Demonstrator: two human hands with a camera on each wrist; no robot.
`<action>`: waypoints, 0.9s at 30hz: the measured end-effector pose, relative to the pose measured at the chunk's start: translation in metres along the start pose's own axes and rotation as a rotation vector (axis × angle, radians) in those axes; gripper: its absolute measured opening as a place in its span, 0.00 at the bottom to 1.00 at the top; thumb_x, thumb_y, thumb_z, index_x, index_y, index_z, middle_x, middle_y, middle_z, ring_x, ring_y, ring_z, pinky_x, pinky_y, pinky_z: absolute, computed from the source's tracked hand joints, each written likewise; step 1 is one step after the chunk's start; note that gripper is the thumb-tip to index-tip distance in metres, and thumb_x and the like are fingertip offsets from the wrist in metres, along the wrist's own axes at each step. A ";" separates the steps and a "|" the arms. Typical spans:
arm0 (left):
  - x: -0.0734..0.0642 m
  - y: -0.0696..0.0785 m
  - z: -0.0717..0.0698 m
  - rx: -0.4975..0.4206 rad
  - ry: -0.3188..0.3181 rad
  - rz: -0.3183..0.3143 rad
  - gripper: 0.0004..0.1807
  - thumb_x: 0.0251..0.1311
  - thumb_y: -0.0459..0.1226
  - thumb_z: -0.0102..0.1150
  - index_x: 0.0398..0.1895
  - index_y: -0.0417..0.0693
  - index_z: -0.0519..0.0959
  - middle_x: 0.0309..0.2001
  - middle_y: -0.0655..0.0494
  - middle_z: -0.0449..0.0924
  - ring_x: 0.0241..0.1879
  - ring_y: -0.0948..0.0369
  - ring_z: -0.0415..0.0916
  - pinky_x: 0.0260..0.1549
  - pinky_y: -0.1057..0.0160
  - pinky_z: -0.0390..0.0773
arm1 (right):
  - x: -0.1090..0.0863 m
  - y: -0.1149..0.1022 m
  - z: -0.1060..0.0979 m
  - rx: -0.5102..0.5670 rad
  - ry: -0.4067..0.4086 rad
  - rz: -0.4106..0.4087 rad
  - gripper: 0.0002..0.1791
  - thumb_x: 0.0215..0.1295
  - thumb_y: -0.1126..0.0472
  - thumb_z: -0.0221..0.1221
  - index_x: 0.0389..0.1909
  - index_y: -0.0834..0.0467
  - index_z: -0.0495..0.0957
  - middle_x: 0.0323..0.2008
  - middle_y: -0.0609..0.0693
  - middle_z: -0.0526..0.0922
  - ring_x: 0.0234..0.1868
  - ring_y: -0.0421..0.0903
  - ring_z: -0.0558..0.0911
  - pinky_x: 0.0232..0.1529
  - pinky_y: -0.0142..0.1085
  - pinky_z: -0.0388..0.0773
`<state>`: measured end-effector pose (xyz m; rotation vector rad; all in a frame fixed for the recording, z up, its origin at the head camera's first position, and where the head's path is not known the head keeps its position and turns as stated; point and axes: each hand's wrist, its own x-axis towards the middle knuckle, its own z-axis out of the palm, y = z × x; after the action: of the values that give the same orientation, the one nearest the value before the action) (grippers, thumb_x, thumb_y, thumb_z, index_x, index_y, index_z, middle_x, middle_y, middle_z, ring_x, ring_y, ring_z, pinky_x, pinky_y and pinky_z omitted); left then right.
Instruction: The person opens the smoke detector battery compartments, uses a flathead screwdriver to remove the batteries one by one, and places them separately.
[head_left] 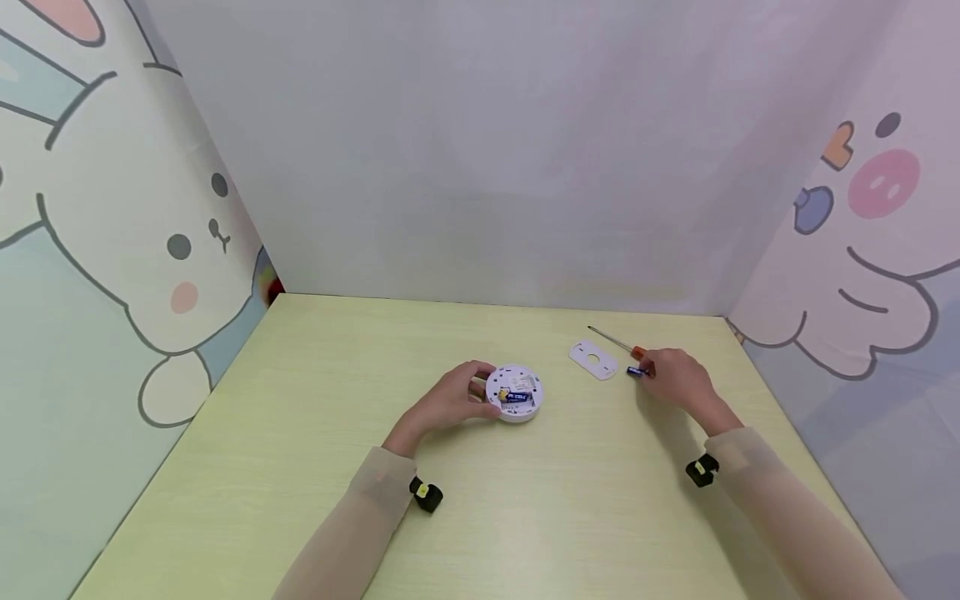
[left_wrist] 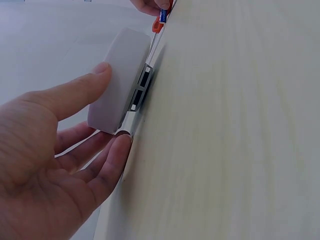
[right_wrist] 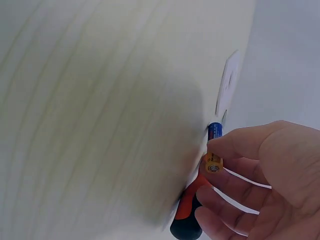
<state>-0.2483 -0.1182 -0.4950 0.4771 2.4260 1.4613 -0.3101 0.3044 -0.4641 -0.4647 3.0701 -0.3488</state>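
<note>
Right hand (head_left: pixel 681 382): pinching blue-and-orange cylindrical battery (right_wrist: pixel 215 131), toward far-right corner of bench (head_left: pixel 315 417); probably light, rigid, slick, best held mid-barrel. Left hand (head_left: pixel 450 397): gripping round white plastic device (left_wrist: pixel 120 82), facing far edge's middle.

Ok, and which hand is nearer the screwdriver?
Right. The right hand, pinching a battery, is close by the screwdriver's handle; the left hand is well off to the left, gripping the round case.
</note>
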 end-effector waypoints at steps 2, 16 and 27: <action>0.000 0.000 0.000 0.003 -0.001 0.002 0.40 0.61 0.41 0.79 0.74 0.49 0.70 0.61 0.55 0.79 0.56 0.59 0.81 0.57 0.57 0.83 | 0.001 0.001 0.001 -0.003 -0.004 0.005 0.11 0.62 0.67 0.65 0.44 0.67 0.85 0.38 0.62 0.87 0.29 0.51 0.77 0.27 0.44 0.76; -0.002 0.002 0.000 0.008 0.004 -0.009 0.40 0.61 0.40 0.79 0.74 0.50 0.70 0.61 0.54 0.79 0.56 0.59 0.81 0.57 0.57 0.83 | 0.005 -0.001 0.003 -0.038 0.015 0.023 0.10 0.62 0.67 0.64 0.43 0.65 0.86 0.38 0.61 0.87 0.31 0.52 0.79 0.26 0.44 0.76; -0.001 0.003 0.001 0.007 0.013 -0.020 0.39 0.61 0.40 0.79 0.74 0.49 0.71 0.60 0.55 0.80 0.56 0.59 0.82 0.57 0.58 0.83 | 0.002 -0.018 -0.011 0.005 0.096 -0.033 0.07 0.67 0.63 0.68 0.42 0.62 0.86 0.33 0.54 0.83 0.32 0.50 0.79 0.30 0.44 0.76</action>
<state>-0.2463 -0.1169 -0.4926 0.4453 2.4392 1.4527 -0.3077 0.2893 -0.4497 -0.5131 3.1566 -0.3902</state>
